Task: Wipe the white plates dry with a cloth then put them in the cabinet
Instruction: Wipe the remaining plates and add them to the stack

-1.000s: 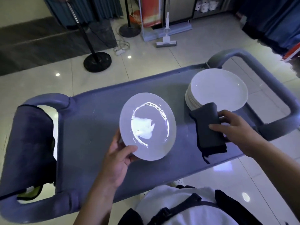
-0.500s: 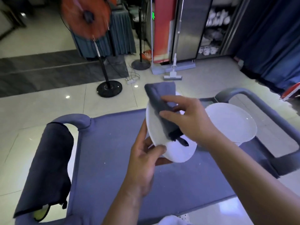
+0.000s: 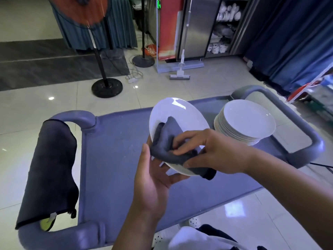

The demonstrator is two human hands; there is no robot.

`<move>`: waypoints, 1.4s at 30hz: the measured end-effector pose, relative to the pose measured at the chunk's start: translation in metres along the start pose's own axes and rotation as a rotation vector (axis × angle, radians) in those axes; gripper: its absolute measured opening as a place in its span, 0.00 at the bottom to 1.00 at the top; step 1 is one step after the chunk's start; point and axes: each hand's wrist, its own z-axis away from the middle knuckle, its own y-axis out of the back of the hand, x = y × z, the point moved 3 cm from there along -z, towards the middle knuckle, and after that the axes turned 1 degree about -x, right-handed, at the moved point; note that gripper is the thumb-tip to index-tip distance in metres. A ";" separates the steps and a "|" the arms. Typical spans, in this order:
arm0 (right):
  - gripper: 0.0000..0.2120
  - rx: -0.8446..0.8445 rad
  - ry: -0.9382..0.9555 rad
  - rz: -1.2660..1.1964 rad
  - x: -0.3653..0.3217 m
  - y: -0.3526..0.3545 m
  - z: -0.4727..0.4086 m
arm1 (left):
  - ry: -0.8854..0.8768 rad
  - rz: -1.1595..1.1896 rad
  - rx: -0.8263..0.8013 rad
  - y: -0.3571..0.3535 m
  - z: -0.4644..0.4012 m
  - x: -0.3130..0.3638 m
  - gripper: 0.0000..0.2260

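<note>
Glossy pale floor tiles (image 3: 54, 109) stretch behind a grey-blue plastic service cart (image 3: 115, 159) that fills the lower half of the view; its near edge is cut off by the person's arms and white top. At nine o'clock a dark grey towel (image 3: 52, 170) hangs over the cart's left handle, hiding most of that handle, with a small yellow-green item peeking from under its lower hem, too covered to identify. At eleven o'clock a standing fan with an orange-red head (image 3: 86, 11) is blurred and cropped by the top edge; its black round base (image 3: 107, 87) sits on the tiles.

Near centre, the left hand (image 3: 153, 179) holds the tilted white round plate (image 3: 178, 132) from below, thumb up along the left rim and fingers curled beneath; the fingertips are mostly hidden under the plate. The right hand (image 3: 212, 152) presses a bunched dark grey cloth (image 3: 171, 147) against the plate's face, fingers and thumb curled round it, covering the plate's lower portion.

At two o'clock a stack of white plates (image 3: 245, 121) rests on the cart by the right handle; the count is unclear. At one o'clock a steel cabinet with shelves of white crockery (image 3: 225, 20) stands in the background, contents indistinct.
</note>
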 end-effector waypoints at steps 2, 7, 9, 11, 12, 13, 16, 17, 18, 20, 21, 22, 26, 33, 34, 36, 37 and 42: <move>0.16 0.004 -0.017 0.051 0.003 -0.005 0.007 | -0.005 0.004 -0.028 0.003 0.003 -0.002 0.22; 0.15 -0.062 -0.026 0.242 0.012 -0.009 0.029 | -0.115 -0.055 -0.117 0.004 0.005 -0.006 0.25; 0.15 -0.084 -0.038 0.264 0.017 -0.006 0.037 | -0.148 -0.095 -0.099 0.002 0.005 -0.008 0.27; 0.14 -0.102 -0.057 0.266 0.024 0.000 0.046 | -0.146 -0.129 -0.061 -0.003 0.003 -0.011 0.28; 0.14 -0.105 -0.044 0.272 0.028 0.004 0.050 | -0.148 -0.141 -0.038 -0.007 0.001 -0.010 0.28; 0.14 -0.090 -0.016 0.288 0.034 0.008 0.054 | -0.152 -0.149 -0.021 -0.010 -0.001 -0.009 0.29; 0.14 0.158 0.013 0.239 0.055 0.038 0.062 | -0.201 -0.178 -0.006 -0.018 -0.016 0.006 0.30; 0.16 0.281 -0.059 0.177 0.066 0.056 0.063 | -0.222 -0.203 0.002 -0.021 -0.023 0.014 0.30; 0.18 0.396 -0.134 0.134 0.077 0.075 0.064 | -0.230 -0.226 0.005 -0.024 -0.030 0.023 0.29; 0.17 0.514 -0.189 -0.060 0.096 0.112 0.060 | -0.240 -0.258 0.011 -0.032 -0.045 0.040 0.29; 0.15 0.538 -0.206 -0.254 0.102 0.128 0.057 | -0.245 -0.274 0.008 -0.036 -0.051 0.046 0.28; 0.13 0.556 -0.223 -0.446 0.103 0.143 0.052 | -0.255 -0.290 0.002 -0.044 -0.057 0.051 0.29; 0.16 0.690 -0.073 -0.605 0.089 0.186 0.032 | -0.308 -0.296 0.032 -0.071 -0.061 0.046 0.30; 0.19 0.753 0.453 0.065 0.020 0.165 -0.009 | -0.354 -0.327 0.101 -0.127 -0.044 0.003 0.26; 0.21 0.685 0.464 0.086 0.016 0.152 -0.013 | -0.360 -0.329 0.109 -0.131 -0.041 0.000 0.25; 0.27 0.550 0.455 0.109 0.019 0.130 -0.018 | -0.382 -0.342 0.156 -0.135 -0.033 -0.003 0.24; 0.32 0.508 0.456 0.109 0.021 0.122 -0.019 | -0.391 -0.361 0.185 -0.136 -0.028 -0.004 0.24; 0.34 0.531 0.419 0.130 0.025 0.103 -0.029 | -0.416 -0.431 0.233 -0.151 -0.012 -0.010 0.26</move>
